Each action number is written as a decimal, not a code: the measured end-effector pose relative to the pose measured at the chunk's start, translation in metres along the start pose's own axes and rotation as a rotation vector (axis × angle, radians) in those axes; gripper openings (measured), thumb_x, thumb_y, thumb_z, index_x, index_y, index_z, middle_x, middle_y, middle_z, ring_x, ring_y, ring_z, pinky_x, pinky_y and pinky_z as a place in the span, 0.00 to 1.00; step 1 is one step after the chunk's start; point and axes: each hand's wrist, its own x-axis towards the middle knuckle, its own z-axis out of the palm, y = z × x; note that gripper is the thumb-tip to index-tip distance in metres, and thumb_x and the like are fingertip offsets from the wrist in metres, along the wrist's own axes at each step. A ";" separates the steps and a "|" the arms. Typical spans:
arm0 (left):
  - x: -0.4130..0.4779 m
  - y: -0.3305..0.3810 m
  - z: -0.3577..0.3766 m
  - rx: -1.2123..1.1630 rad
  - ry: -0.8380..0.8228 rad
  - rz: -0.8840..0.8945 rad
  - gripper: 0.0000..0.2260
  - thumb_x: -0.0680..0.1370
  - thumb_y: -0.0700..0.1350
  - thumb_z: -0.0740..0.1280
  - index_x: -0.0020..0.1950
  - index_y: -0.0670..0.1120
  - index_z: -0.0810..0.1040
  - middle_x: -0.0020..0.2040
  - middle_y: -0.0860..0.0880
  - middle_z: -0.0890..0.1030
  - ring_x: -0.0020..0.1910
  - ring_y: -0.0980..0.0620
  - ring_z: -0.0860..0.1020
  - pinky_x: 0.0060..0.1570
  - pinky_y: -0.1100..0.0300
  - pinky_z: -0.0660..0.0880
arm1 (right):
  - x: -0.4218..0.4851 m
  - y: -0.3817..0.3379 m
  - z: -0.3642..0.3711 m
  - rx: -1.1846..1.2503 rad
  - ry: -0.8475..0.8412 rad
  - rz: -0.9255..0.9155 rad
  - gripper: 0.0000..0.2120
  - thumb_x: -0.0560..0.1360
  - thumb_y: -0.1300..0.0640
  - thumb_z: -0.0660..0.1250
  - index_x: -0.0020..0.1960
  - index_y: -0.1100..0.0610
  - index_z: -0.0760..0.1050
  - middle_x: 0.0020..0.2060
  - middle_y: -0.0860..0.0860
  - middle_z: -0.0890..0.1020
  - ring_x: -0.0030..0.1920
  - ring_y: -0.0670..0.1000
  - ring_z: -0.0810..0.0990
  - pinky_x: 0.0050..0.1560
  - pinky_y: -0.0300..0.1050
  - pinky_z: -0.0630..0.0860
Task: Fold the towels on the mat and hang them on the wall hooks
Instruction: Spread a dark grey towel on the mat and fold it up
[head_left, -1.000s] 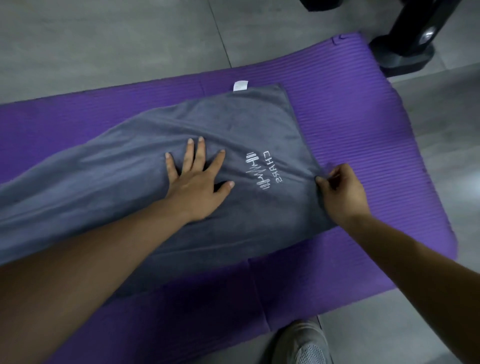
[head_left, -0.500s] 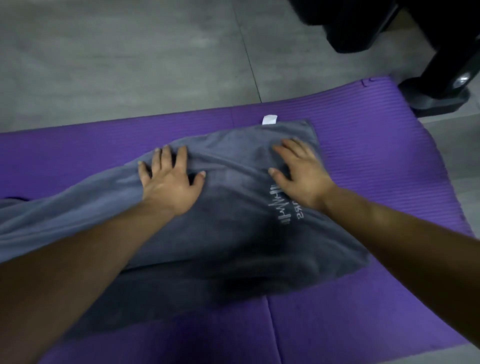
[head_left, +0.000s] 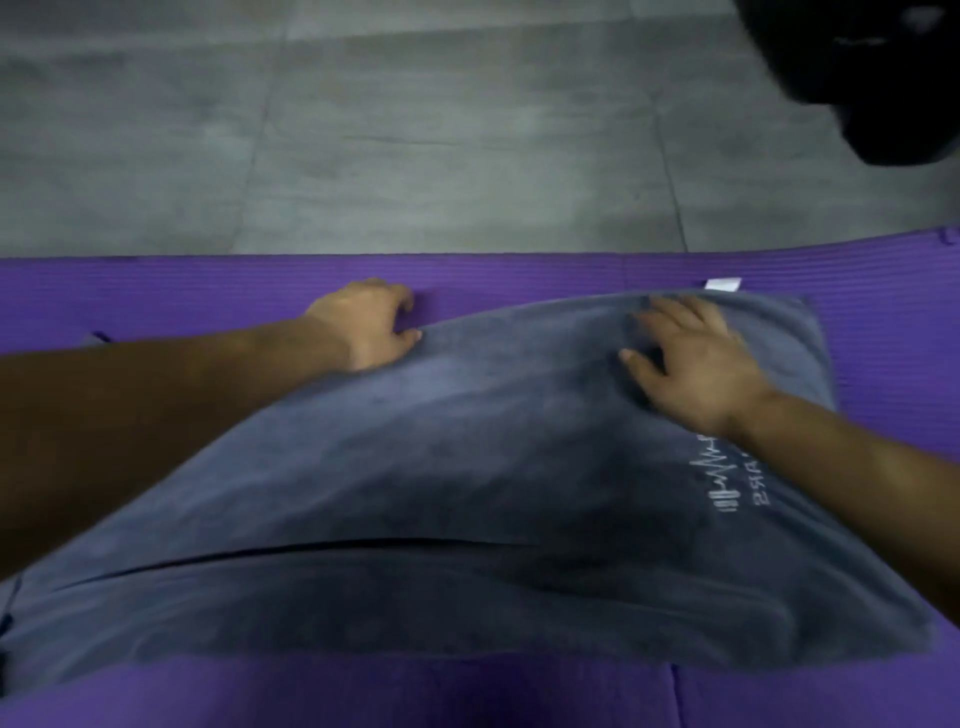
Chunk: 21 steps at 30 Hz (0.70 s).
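Observation:
A grey towel (head_left: 467, 467) with a white printed logo (head_left: 732, 488) lies spread over the purple mat (head_left: 208, 291), folded lengthwise with a layer edge running across its near part. A small white tag (head_left: 723, 284) sticks out at its far right corner. My left hand (head_left: 363, 325) is at the towel's far edge, fingers curled, thumb and fingers pinching that edge. My right hand (head_left: 696, 364) lies flat on the towel near the far right corner, fingers spread and pressing the cloth.
Grey tiled floor (head_left: 415, 130) lies beyond the mat's far edge. A black object (head_left: 883, 78) stands at the top right corner. A seam in the mat (head_left: 675, 696) runs at the bottom right. No wall hooks are in view.
The view has moved closer and leftward. My left hand slid from the towel's top to its far edge and pinched it. My right hand moved toward the far right corner.

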 end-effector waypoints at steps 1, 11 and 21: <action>-0.006 -0.017 -0.004 0.035 -0.055 -0.006 0.20 0.79 0.60 0.65 0.64 0.49 0.75 0.60 0.44 0.77 0.60 0.42 0.76 0.59 0.52 0.74 | 0.001 -0.019 0.000 0.002 -0.021 -0.099 0.36 0.75 0.34 0.49 0.73 0.55 0.69 0.75 0.54 0.68 0.75 0.59 0.61 0.75 0.58 0.61; -0.069 -0.182 0.015 -0.340 -0.159 -0.142 0.11 0.76 0.61 0.68 0.46 0.55 0.81 0.48 0.56 0.83 0.51 0.53 0.81 0.61 0.52 0.76 | 0.046 -0.209 0.026 0.172 -0.160 -0.474 0.24 0.76 0.40 0.63 0.65 0.54 0.77 0.62 0.50 0.80 0.63 0.54 0.75 0.69 0.45 0.66; -0.073 -0.231 0.035 -0.874 0.016 -0.132 0.11 0.72 0.51 0.78 0.44 0.48 0.79 0.35 0.55 0.80 0.33 0.59 0.76 0.38 0.60 0.74 | 0.106 -0.321 0.060 0.453 -0.259 -0.286 0.14 0.77 0.45 0.70 0.57 0.52 0.81 0.48 0.46 0.83 0.47 0.43 0.80 0.53 0.35 0.73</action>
